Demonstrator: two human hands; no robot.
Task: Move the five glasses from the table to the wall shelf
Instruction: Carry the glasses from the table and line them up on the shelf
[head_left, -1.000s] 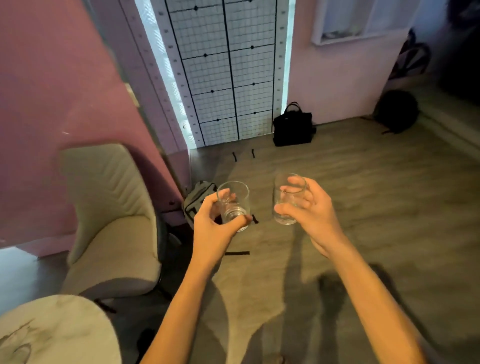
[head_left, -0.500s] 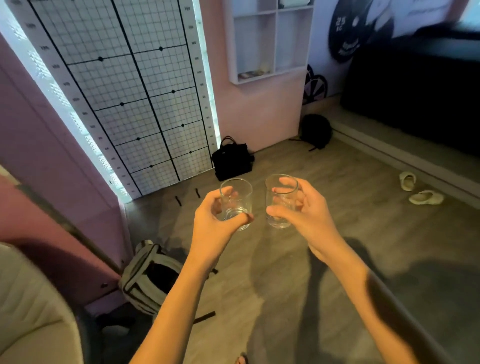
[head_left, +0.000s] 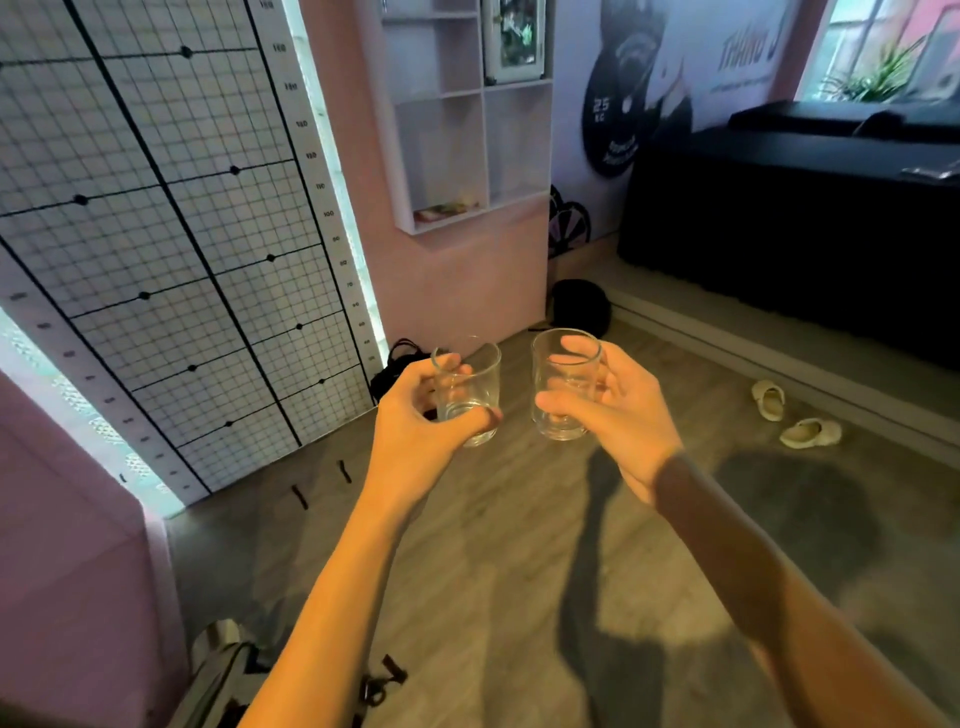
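Note:
My left hand (head_left: 415, 431) grips a clear empty glass (head_left: 475, 384), held upright in front of me at mid-frame. My right hand (head_left: 618, 415) grips a second clear glass (head_left: 558, 400) just to its right, also upright; the two glasses are a small gap apart. The white wall shelf (head_left: 470, 114) with several open compartments hangs on the pink wall ahead, above and beyond both glasses. Small flat items lie in its lower left compartment. The table is out of view.
A gridded measuring panel (head_left: 166, 234) fills the left wall. A black bag (head_left: 395, 366) sits on the floor below the shelf, a dark round bag (head_left: 579, 306) to its right. A backpack (head_left: 228, 670) lies near my feet. Slippers (head_left: 795, 421) and a black bench (head_left: 800, 223) are right.
The view has swung right and up from the chair and table; the wall shelf now looms closer and larger. Both hands keep their glasses, carried forward toward the shelf wall.

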